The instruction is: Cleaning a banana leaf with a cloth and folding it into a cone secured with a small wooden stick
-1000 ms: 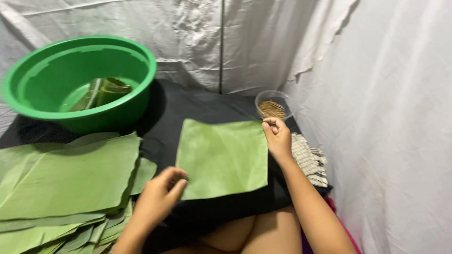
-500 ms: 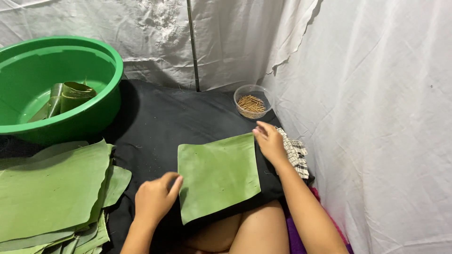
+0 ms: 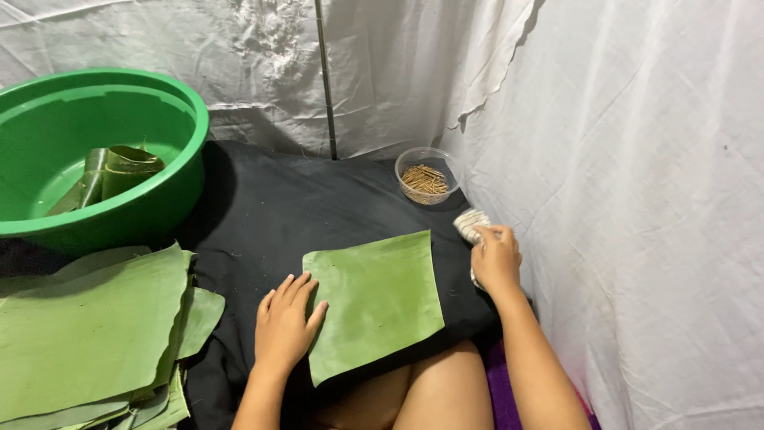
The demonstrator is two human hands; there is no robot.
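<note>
A rectangular green banana-leaf piece [image 3: 374, 299] lies flat on the black cloth [image 3: 270, 215] in front of my knees. My left hand [image 3: 285, 322] rests palm down at the leaf's left edge, fingers spread and touching it. My right hand [image 3: 495, 259] is off the leaf to its right, fingers curled around a small striped white cloth [image 3: 469, 223] lying by the white sheet wall.
A big green basin [image 3: 171, 187] with rolled leaf pieces [image 3: 119, 171] stands at the back left. A stack of cut leaves [image 3: 87, 334] lies at the left front. A clear cup of small brown sticks [image 3: 426, 177] sits behind the leaf. White sheets enclose the back and right.
My right hand left the leaf's far right corner and moved right onto the striped cloth. The view shifted so everything sits lower and further left. My left hand stayed at the leaf's left edge.
</note>
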